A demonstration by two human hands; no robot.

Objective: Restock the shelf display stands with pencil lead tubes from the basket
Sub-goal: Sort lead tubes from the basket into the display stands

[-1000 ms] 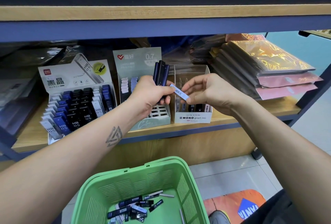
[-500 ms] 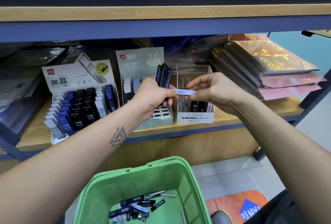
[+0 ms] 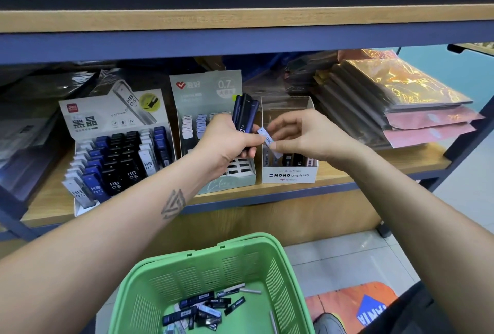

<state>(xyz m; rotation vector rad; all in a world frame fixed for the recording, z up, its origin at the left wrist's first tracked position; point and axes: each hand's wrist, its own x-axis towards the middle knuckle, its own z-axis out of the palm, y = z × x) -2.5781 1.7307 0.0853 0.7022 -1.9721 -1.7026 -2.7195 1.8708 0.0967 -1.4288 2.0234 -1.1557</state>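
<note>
My left hand (image 3: 227,140) grips a bundle of dark blue and black lead tubes (image 3: 243,114), held upright in front of the teal 0.7 display stand (image 3: 205,88). My right hand (image 3: 302,133) pinches one white lead tube (image 3: 268,140) tilted down toward the white MONO graph MG stand (image 3: 290,175), which holds a few tubes. Left on the shelf stands the HB 0.5 display stand (image 3: 117,162), filled with white, blue and black tubes. Below, the green basket (image 3: 203,259) holds several loose tubes (image 3: 203,307).
A stack of plastic-wrapped folders (image 3: 401,104) lies on the shelf to the right. Dark wrapped packs (image 3: 24,130) sit at the far left. A wooden upper shelf (image 3: 240,21) runs overhead. An orange floor mat (image 3: 355,304) and a shoe show beside the basket.
My right hand has turned the white tube from level to tilted downward over the MONO stand. My left hand keeps the bundle in nearly the same place.
</note>
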